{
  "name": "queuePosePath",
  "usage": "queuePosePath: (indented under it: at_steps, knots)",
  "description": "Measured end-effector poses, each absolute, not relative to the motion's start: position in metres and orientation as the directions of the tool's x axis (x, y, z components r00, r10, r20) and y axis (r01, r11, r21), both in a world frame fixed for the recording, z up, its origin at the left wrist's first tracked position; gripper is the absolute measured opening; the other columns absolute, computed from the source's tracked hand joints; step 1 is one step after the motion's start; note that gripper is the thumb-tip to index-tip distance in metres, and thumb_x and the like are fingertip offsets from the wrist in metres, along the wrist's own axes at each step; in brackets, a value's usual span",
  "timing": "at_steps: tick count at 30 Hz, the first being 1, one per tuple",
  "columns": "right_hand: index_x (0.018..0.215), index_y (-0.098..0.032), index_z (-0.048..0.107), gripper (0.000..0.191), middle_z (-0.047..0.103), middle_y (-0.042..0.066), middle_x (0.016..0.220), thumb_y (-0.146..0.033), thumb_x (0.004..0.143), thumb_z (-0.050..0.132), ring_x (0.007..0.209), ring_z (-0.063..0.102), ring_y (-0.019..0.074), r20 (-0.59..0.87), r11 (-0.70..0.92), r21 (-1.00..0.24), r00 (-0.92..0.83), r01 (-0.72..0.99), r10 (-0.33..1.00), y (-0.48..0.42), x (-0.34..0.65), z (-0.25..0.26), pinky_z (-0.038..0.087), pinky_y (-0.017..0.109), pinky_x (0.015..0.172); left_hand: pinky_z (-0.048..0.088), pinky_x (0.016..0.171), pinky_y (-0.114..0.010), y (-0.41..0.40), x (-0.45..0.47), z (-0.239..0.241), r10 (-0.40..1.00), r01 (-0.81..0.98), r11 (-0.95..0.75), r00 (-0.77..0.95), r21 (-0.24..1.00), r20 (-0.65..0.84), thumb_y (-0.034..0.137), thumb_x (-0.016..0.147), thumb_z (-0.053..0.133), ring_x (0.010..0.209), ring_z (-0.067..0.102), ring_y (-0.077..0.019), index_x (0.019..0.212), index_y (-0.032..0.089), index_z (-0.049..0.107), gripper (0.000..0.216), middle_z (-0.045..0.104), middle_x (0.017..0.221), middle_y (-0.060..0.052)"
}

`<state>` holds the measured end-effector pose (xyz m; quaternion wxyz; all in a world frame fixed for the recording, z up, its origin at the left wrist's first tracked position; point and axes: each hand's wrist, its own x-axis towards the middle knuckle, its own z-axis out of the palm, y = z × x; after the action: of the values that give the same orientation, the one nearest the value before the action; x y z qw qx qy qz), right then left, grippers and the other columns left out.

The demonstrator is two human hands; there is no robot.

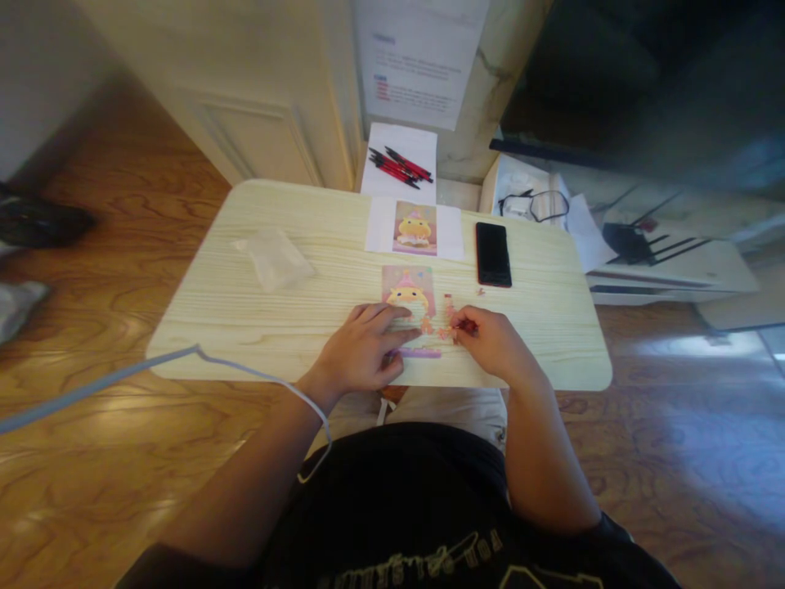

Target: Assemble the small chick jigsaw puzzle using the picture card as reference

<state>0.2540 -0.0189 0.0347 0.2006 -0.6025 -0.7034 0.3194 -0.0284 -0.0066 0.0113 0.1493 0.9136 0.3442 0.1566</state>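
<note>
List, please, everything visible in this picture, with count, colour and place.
puzzle: 1, pink and yellow, table's near side
loose pieces: several, pinkish, right of puzzle
printed sheet: 1, white, beyond puzzle
phone: 1, black, table's right
translucent bag: 1, whitish, table's left
table: 1, pale wood, centre
pens: several, red-black, on white paper beyond table
notice: 1, white, wall
screen: 1, dark, upper right
router: 1, black, on white cabinet, right
cord: 1, black, cabinet's left end
bundles: 2, black and greyish, far left
cable: 1, grey, lower left
floor: 1, brown wood, around table
shirt: 1, black, bottom
trousers: 1, pale, lap
hands: 2, bare, left over puzzle, right at loose pieces
</note>
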Motion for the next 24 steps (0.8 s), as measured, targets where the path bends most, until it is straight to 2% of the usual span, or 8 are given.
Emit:
queuePosePath:
  at_steps: [5,8,10,16,20,24]
  knots:
    - [0.101,-0.025,0.077,0.019,0.079,0.001,0.098,-0.016,0.093,0.063,0.083,0.071,0.0179,-0.09,0.014,-0.756,-0.126,0.654,0.988,-0.019,0.252,0.038,0.054,0.033,0.081,0.041,0.111,-0.057,-0.006,-0.027,0.011,0.676,0.589,-0.722,0.713,0.363,0.188,0.03,0.086,0.063,0.135,0.053,-0.0347,0.139,0.034,0.067,0.054,0.058,0.149,-0.008]
    - [0.1,-0.026,0.079,0.015,0.08,0.001,0.097,-0.02,0.094,0.066,0.084,0.071,0.0175,-0.076,0.037,-0.805,-0.165,0.591,0.983,-0.019,0.238,0.043,0.055,0.032,0.082,0.043,0.109,-0.054,-0.006,-0.027,0.009,0.695,0.589,-0.709,0.678,0.387,0.241,0.031,0.09,0.062,0.131,0.055,-0.0332,0.14,0.029,0.064,0.051,0.063,0.143,-0.009]
    - [0.102,-0.026,0.079,0.016,0.08,0.001,0.103,-0.019,0.094,0.067,0.093,0.072,0.0178,-0.041,0.085,-0.834,-0.215,0.545,0.976,-0.019,0.225,0.044,0.055,0.032,0.088,0.045,0.106,-0.051,-0.006,-0.029,0.008,0.711,0.586,-0.697,0.638,0.412,0.295,0.033,0.093,0.062,0.126,0.059,-0.0307,0.137,0.026,0.065,0.045,0.068,0.135,-0.009]
    - [0.097,-0.026,0.076,0.014,0.078,0.0,0.092,-0.017,0.093,0.067,0.084,0.071,0.0175,-0.077,0.085,-0.826,-0.262,0.557,0.962,-0.017,0.197,0.035,0.054,0.031,0.08,0.047,0.099,-0.047,-0.008,-0.032,0.004,0.695,0.566,-0.719,0.614,0.404,0.374,0.031,0.094,0.063,0.113,0.063,-0.0261,0.112,0.027,0.072,0.021,0.074,0.118,-0.005]
    - [0.093,-0.026,0.075,0.012,0.076,-0.001,0.086,-0.016,0.091,0.068,0.081,0.069,0.0174,-0.081,0.111,-0.789,-0.281,0.605,0.956,-0.017,0.194,0.032,0.052,0.031,0.077,0.048,0.097,-0.046,-0.009,-0.033,0.001,0.728,0.605,-0.686,0.568,0.404,0.385,0.03,0.092,0.063,0.11,0.063,-0.026,0.109,0.025,0.072,0.02,0.074,0.115,-0.006]
    - [0.092,-0.025,0.075,0.012,0.075,0.0,0.089,-0.015,0.091,0.068,0.082,0.068,0.0171,-0.044,0.15,-0.772,-0.287,0.618,0.957,-0.018,0.198,0.035,0.051,0.031,0.078,0.047,0.096,-0.046,-0.009,-0.033,0.001,0.706,0.592,-0.708,0.6,0.385,0.375,0.029,0.091,0.063,0.11,0.063,-0.0264,0.11,0.027,0.075,0.023,0.074,0.115,-0.006]
